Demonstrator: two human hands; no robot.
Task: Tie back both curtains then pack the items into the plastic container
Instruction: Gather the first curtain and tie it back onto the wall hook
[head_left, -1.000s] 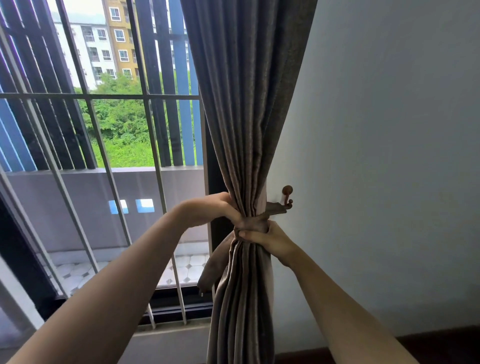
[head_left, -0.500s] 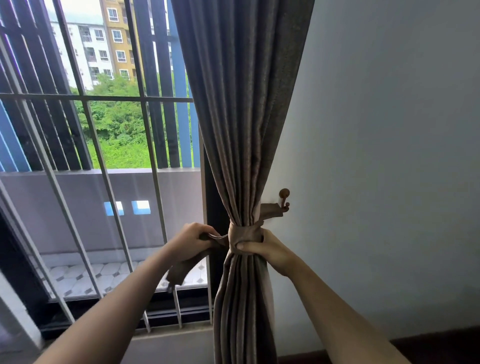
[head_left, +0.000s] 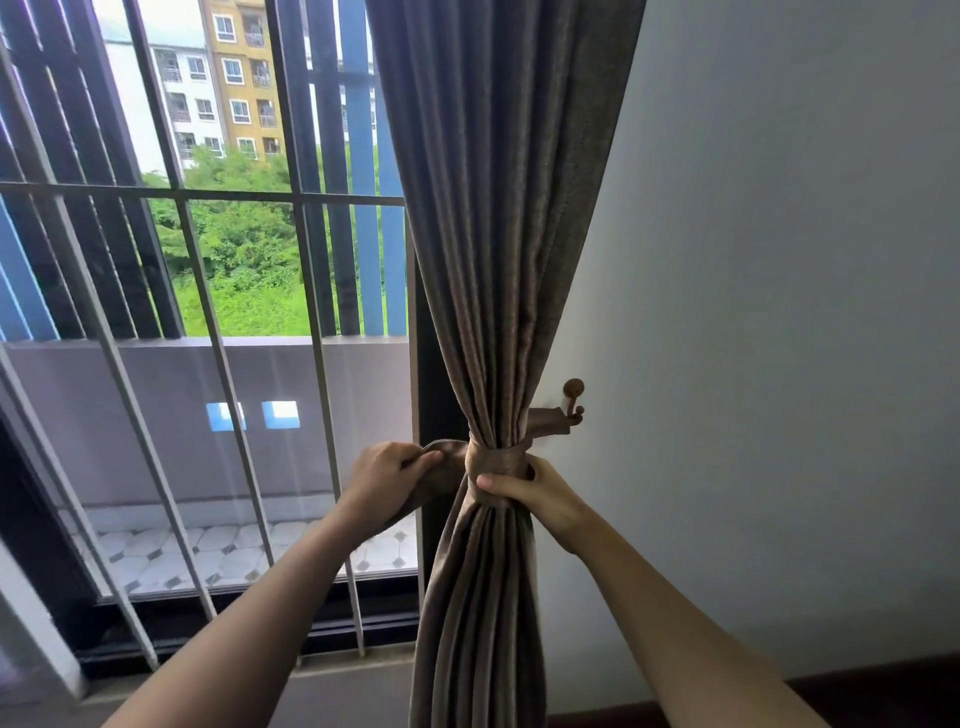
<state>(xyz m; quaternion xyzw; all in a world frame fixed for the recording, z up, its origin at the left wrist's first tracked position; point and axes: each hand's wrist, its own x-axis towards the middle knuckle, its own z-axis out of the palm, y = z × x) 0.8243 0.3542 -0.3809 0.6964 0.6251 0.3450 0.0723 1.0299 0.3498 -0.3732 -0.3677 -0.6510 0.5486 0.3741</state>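
Head view.

- Curtain (head_left: 493, 260): hangs from 12 o'clock to 6 o'clock through mid-frame. It is gathered to a narrow waist just below centre, and the folds spread again beneath.
- Tieback (head_left: 496, 460): brown band wrapped round the waist. One end runs toward 2 o'clock and reaches the hook (head_left: 573, 397) on the wall (head_left: 779, 312); cannot tell whether it is looped on. The other end leaves the waist at 9 o'clock.
- Left hand (head_left: 387, 478): at 9 o'clock of the waist, just beside it. The grip is clamped on the free tieback end with the fingers curled over the fabric. The slack drops below the palm toward 6 o'clock.
- Right hand (head_left: 535, 491): at 3 o'clock of the waist, touching it. The grip is closed round the bunched curtain at the band's lower edge, thumb across the front. The fingers behind are hidden.
- Grille (head_left: 223, 364): pale bars fill the 9 to 11 o'clock side.
- Balcony (head_left: 182, 405): lies beyond the bars.
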